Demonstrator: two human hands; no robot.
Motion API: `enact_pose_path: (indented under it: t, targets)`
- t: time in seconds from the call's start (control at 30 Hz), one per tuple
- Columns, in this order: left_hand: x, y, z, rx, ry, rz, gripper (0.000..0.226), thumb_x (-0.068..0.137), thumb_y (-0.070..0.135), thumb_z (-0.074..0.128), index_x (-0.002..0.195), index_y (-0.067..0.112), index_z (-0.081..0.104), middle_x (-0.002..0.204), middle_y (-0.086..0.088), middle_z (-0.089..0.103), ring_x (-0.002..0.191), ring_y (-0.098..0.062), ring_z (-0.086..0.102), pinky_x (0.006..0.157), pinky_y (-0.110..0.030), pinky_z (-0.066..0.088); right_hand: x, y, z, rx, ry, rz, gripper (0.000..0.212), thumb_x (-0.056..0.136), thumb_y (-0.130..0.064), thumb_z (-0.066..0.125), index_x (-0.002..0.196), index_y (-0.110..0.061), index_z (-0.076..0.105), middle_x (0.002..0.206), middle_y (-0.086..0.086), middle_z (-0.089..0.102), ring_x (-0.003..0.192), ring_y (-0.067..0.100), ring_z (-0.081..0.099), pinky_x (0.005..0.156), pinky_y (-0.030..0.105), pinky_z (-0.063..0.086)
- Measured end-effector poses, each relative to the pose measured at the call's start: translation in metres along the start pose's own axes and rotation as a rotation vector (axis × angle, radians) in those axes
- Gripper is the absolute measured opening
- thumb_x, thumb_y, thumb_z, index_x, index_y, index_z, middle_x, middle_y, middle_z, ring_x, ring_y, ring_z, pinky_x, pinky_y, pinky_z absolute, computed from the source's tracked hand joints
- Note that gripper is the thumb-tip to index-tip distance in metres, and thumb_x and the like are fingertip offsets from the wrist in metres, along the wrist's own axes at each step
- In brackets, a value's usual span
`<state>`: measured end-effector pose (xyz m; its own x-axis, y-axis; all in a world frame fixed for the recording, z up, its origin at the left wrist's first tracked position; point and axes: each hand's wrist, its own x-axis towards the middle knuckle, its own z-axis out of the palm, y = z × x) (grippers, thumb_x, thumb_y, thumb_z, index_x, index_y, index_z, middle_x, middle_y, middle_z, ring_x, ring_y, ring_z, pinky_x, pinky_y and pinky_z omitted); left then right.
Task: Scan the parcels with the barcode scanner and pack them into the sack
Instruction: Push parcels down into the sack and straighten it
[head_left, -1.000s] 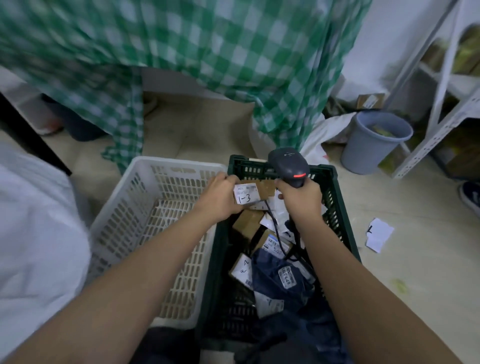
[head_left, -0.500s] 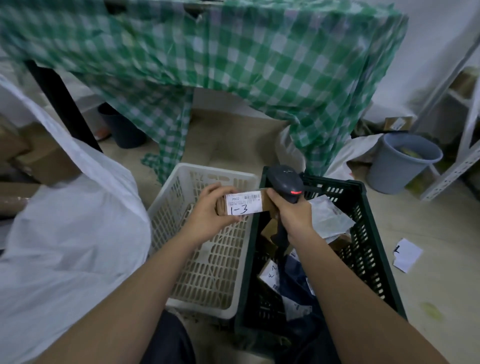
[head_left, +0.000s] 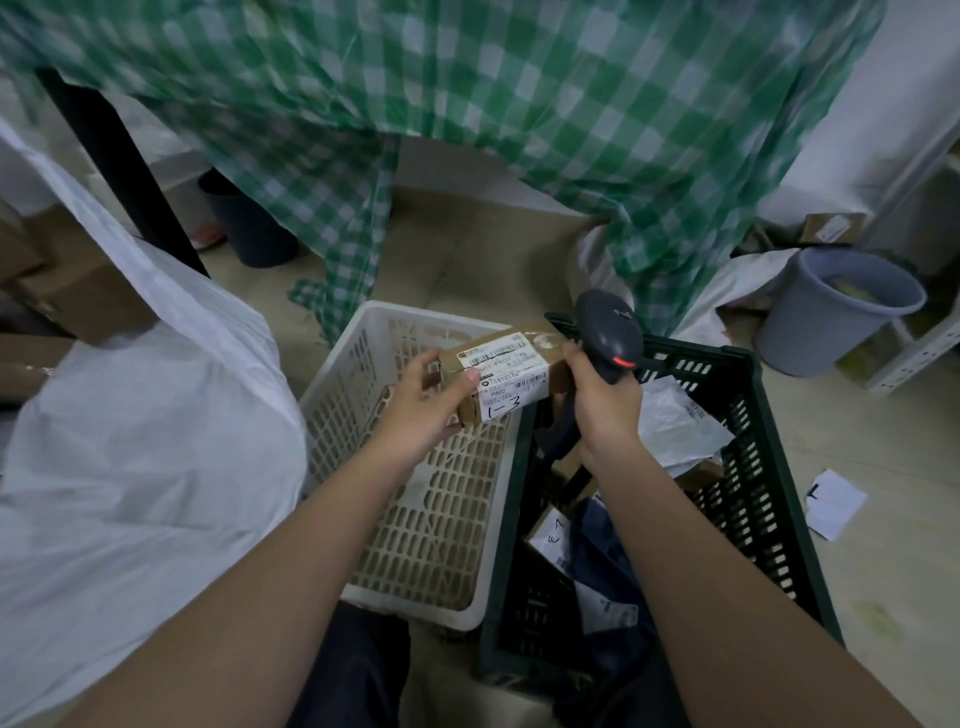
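Both hands on it: left hand (head_left: 423, 402) pinches the cardboard parcel (head_left: 506, 374), right hand (head_left: 602, 402) grips the scanner (head_left: 609, 338), fingertips touching the parcel's end.

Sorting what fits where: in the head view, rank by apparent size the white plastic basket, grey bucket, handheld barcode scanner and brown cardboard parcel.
Largest to smallest:
1. white plastic basket
2. grey bucket
3. brown cardboard parcel
4. black handheld barcode scanner
The bucket stands farther away, so it is probably bigger than it looks.
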<state>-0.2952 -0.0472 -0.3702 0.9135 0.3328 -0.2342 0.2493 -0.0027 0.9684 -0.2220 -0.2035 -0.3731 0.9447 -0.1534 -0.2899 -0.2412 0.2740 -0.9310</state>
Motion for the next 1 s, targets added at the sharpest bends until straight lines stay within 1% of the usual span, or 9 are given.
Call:
enact_pose_path:
  t: [0.07,0.17,0.27,0.37,0.53,0.6,0.73,0.9,1.0]
  targets:
    - [0.000,-0.003,-0.003,-0.010,-0.018,0.009,0.082,0.079,0.046,0.070,0.147,0.025,0.031,0.149,-0.003,0.040,0.114,-0.016,0.054,0.096,-0.043,0.051,0.000,0.003,0.002,-0.025,0.007,-0.033,0.025,0.085,-0.021,0.073,0.106,-0.013,0.062,0.089,-0.002,0.066,0.092,0.022,0.064,0.073,0.035,0.056]
    - [0.000,-0.007,-0.010,0.204,-0.089,0.048,0.118,0.052,0.069,0.079,0.150,0.033,0.025,0.152,0.005,0.037,0.132,-0.020,0.043,0.108,-0.052,0.038,0.002,0.006,0.004,-0.052,0.015,-0.070,0.016,0.084,-0.022,0.074,0.093,-0.021,0.061,0.088,-0.003,0.066,0.099,0.027,0.066,0.090,0.046,0.053]
    - [0.006,-0.012,-0.011,0.212,-0.060,0.062,0.096,0.070,0.045,0.081,0.149,0.028,0.029,0.147,0.004,0.044,0.133,-0.016,0.041,0.113,-0.048,0.033,0.002,0.007,0.002,-0.047,0.006,-0.075,0.016,0.084,-0.022,0.074,0.094,-0.021,0.061,0.088,-0.003,0.066,0.100,0.026,0.066,0.087,0.043,0.053]
    - [0.012,-0.013,-0.012,0.186,-0.008,0.035,0.086,0.073,0.041,0.079,0.145,0.020,0.037,0.137,0.007,0.050,0.124,-0.013,0.048,0.109,-0.038,0.037,0.002,0.006,0.001,-0.091,0.000,-0.090,0.026,0.083,-0.026,0.075,0.104,-0.016,0.063,0.093,0.001,0.068,0.093,0.021,0.066,0.077,0.034,0.054]
    - [0.023,-0.022,-0.017,-0.056,0.098,-0.108,0.060,0.081,0.030,0.076,0.133,0.016,0.050,0.121,-0.004,0.059,0.103,-0.016,0.063,0.086,-0.028,0.053,0.000,0.007,-0.010,-0.434,-0.100,-0.205,0.020,0.078,-0.034,0.078,0.077,-0.020,0.063,0.079,0.008,0.070,0.077,0.026,0.066,0.071,0.037,0.052]
    - [0.028,-0.027,-0.023,-0.100,0.113,-0.139,0.049,0.081,0.030,0.075,0.125,0.016,0.057,0.120,-0.008,0.063,0.102,-0.020,0.065,0.089,-0.032,0.054,-0.004,0.006,-0.015,-0.600,-0.194,-0.232,0.026,0.076,-0.036,0.080,0.074,-0.015,0.065,0.076,0.014,0.070,0.077,0.030,0.068,0.070,0.042,0.054]
    - [0.033,-0.035,-0.035,-0.147,0.120,-0.171,0.054,0.080,0.033,0.075,0.128,0.014,0.057,0.119,-0.009,0.066,0.103,-0.022,0.067,0.095,-0.037,0.053,-0.016,-0.002,-0.021,-0.845,-0.353,-0.284,0.027,0.076,-0.033,0.079,0.073,-0.009,0.066,0.068,0.009,0.068,0.072,0.021,0.067,0.069,0.036,0.053]
    - [0.034,-0.038,-0.042,-0.144,0.107,-0.148,0.053,0.085,0.032,0.072,0.132,0.013,0.056,0.117,-0.006,0.068,0.102,-0.016,0.067,0.086,-0.024,0.052,-0.025,-0.007,-0.025,-0.875,-0.423,-0.261,0.025,0.077,-0.030,0.077,0.078,-0.006,0.068,0.069,0.009,0.069,0.068,0.022,0.067,0.067,0.038,0.055]
    - [0.037,-0.040,-0.042,-0.134,0.107,-0.130,0.053,0.084,0.033,0.072,0.131,0.013,0.058,0.113,-0.005,0.070,0.101,-0.016,0.068,0.082,-0.022,0.052,-0.030,-0.006,-0.026,-0.896,-0.452,-0.277,0.021,0.075,-0.023,0.074,0.069,-0.006,0.064,0.062,0.009,0.066,0.059,0.018,0.061,0.059,0.032,0.049]
